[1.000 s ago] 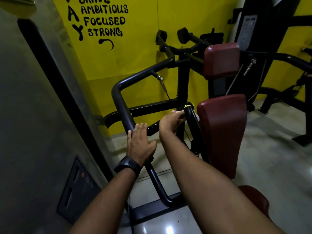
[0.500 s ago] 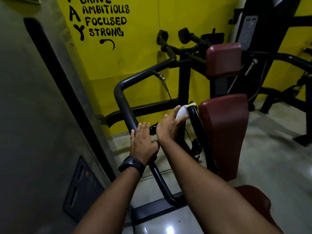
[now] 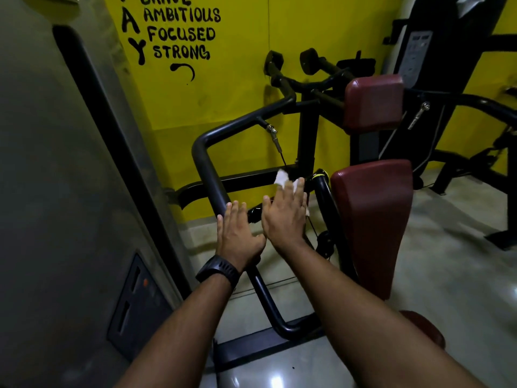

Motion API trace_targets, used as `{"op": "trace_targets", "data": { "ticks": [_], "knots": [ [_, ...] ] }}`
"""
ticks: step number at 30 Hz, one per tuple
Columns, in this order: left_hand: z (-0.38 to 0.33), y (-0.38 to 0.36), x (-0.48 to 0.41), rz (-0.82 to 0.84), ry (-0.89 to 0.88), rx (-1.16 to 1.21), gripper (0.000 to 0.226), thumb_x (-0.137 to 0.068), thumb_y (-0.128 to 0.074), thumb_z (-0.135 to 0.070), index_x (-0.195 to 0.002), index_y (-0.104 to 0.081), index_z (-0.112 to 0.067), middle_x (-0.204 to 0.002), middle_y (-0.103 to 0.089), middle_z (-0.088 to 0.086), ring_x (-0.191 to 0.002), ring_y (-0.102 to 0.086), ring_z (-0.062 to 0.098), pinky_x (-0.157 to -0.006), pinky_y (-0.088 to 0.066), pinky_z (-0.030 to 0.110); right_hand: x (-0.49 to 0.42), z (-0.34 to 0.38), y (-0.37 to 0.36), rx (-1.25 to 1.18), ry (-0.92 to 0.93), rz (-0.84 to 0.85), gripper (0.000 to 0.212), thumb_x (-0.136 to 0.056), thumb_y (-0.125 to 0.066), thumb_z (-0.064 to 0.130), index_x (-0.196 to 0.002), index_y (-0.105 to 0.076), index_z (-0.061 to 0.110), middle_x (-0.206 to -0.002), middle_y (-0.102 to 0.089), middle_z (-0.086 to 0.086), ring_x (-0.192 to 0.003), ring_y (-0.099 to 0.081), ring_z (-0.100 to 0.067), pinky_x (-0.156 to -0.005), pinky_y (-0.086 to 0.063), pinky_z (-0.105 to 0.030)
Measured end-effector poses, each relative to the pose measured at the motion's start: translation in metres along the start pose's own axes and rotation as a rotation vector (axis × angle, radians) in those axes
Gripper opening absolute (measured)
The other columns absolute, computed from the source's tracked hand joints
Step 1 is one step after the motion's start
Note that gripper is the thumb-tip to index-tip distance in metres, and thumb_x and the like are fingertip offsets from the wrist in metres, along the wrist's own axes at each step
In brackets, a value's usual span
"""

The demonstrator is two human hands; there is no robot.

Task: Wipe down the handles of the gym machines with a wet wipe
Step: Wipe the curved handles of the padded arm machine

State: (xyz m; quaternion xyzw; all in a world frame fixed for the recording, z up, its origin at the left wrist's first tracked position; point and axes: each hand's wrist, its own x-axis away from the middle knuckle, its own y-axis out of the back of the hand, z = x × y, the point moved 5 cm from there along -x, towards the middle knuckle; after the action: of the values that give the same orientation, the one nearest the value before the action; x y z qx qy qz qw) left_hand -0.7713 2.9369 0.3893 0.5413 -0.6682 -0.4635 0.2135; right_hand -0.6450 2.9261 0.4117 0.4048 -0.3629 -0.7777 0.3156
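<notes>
My right hand (image 3: 285, 217) lies flat with straight fingers over a white wet wipe (image 3: 282, 178), which sticks out past my fingertips. The hand presses it on the short black handle (image 3: 254, 214) of the gym machine. A little to the right stands a second black handle with a yellow band (image 3: 321, 177). My left hand (image 3: 237, 236), with a black watch on its wrist, rests with straight fingers on the machine's bent black bar (image 3: 208, 169).
Dark red pads stand to the right: a backrest (image 3: 372, 219), a headrest (image 3: 373, 103) and a seat (image 3: 425, 329). A grey wall with a dark panel (image 3: 134, 306) is close on the left. The yellow wall (image 3: 237, 79) is behind and another black machine (image 3: 458, 65) at the right.
My right hand has uncurled from the yellow-banded handle tip and slid left and down, now flat over the short handle with the wipe. My left hand stays on the bar.
</notes>
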Motion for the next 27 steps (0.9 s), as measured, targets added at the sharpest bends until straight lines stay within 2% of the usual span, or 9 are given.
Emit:
{"op": "trace_targets", "data": {
  "ticks": [4, 8, 12, 15, 18, 20, 22, 25, 27],
  "knots": [
    [0.002, -0.001, 0.006, -0.003, 0.010, 0.038, 0.089, -0.089, -0.062, -0.036, -0.159, -0.013, -0.013, -0.168, -0.003, 0.005, -0.154, 0.007, 0.016, -0.124, 0.009, 0.039, -0.005, -0.001, 0.000, 0.041, 0.021, 0.006, 0.056, -0.106, -0.029, 0.041, -0.150, -0.036, 0.007, -0.161, -0.024, -0.015, -0.154, 0.006, -0.030, -0.123, -0.002, -0.047],
    [0.005, 0.002, 0.012, -0.038, 0.010, 0.093, 0.089, -0.086, -0.062, -0.028, -0.159, -0.013, -0.014, -0.168, -0.003, 0.004, -0.154, 0.007, 0.014, -0.124, 0.007, 0.037, 0.014, 0.009, -0.010, 0.054, 0.288, 0.028, 0.052, -0.106, -0.033, 0.039, -0.147, -0.042, 0.008, -0.157, -0.034, -0.017, -0.153, -0.005, -0.032, -0.123, -0.005, -0.046],
    [0.010, 0.001, 0.016, -0.033, 0.007, 0.134, 0.089, -0.085, -0.064, -0.027, -0.159, -0.016, -0.011, -0.168, -0.004, 0.005, -0.154, 0.005, 0.015, -0.126, -0.001, 0.039, -0.001, -0.001, -0.008, 0.128, 0.456, 0.102, 0.056, -0.105, -0.022, 0.045, -0.146, -0.046, 0.015, -0.152, -0.043, -0.012, -0.152, -0.016, -0.028, -0.123, -0.007, -0.044],
    [0.010, 0.002, 0.016, -0.052, 0.002, 0.142, 0.084, -0.086, -0.062, -0.025, -0.158, -0.021, -0.010, -0.168, -0.006, 0.006, -0.154, 0.003, 0.016, -0.126, -0.004, 0.038, 0.015, -0.003, -0.009, 0.002, 0.486, 0.107, 0.046, -0.104, -0.038, 0.023, -0.149, -0.041, 0.014, -0.153, -0.041, -0.011, -0.150, -0.020, -0.028, -0.124, -0.012, -0.044],
    [0.008, 0.003, 0.017, -0.034, 0.006, 0.152, 0.074, -0.088, -0.059, -0.021, -0.155, -0.030, -0.011, -0.168, -0.009, 0.007, -0.155, 0.002, 0.018, -0.125, -0.005, 0.037, 0.029, -0.003, -0.009, -0.179, 0.457, 0.118, 0.058, -0.092, -0.049, -0.006, -0.147, -0.046, 0.014, -0.153, -0.041, -0.009, -0.149, -0.026, -0.026, -0.117, -0.029, -0.041],
    [0.007, 0.004, 0.022, -0.018, 0.003, 0.176, 0.066, -0.090, -0.056, -0.017, -0.153, -0.036, -0.013, -0.167, -0.012, 0.008, -0.155, 0.000, 0.019, -0.125, -0.007, 0.035, 0.030, -0.004, -0.001, -0.349, 0.379, 0.079, 0.056, -0.086, -0.051, -0.012, -0.136, -0.058, 0.012, -0.142, -0.053, -0.013, -0.140, -0.041, -0.027, -0.111, -0.037, -0.034],
    [0.005, 0.007, 0.028, -0.036, 0.039, 0.277, 0.055, -0.096, -0.052, -0.014, -0.150, -0.043, -0.015, -0.166, -0.019, 0.007, -0.155, -0.004, 0.019, -0.123, -0.007, 0.033, 0.036, -0.002, 0.008, -0.508, 0.359, 0.033, 0.049, -0.082, -0.052, -0.011, -0.124, -0.066, 0.010, -0.122, -0.064, -0.011, -0.120, -0.057, -0.026, -0.108, -0.045, -0.038],
    [0.000, 0.013, 0.038, -0.091, 0.153, 0.547, 0.039, -0.103, -0.049, -0.027, -0.139, -0.057, -0.016, -0.153, -0.045, 0.006, -0.148, -0.029, 0.019, -0.121, -0.022, 0.037, 0.048, 0.004, 0.020, -0.691, 0.297, 0.120, 0.046, -0.088, -0.051, -0.001, -0.130, -0.059, 0.015, -0.116, -0.065, -0.004, -0.107, -0.059, -0.017, -0.095, -0.051, -0.039],
    [-0.005, 0.017, 0.047, -0.160, 0.206, 0.760, 0.043, -0.096, -0.050, -0.048, -0.122, -0.068, -0.020, -0.112, -0.071, 0.003, -0.108, -0.063, 0.020, -0.093, -0.049, 0.040, 0.056, 0.003, 0.024, -0.739, 0.207, 0.212, 0.052, -0.090, -0.053, 0.007, -0.140, -0.046, 0.022, -0.118, -0.062, -0.004, -0.103, -0.058, -0.017, -0.086, -0.051, -0.036]
  ]
}}
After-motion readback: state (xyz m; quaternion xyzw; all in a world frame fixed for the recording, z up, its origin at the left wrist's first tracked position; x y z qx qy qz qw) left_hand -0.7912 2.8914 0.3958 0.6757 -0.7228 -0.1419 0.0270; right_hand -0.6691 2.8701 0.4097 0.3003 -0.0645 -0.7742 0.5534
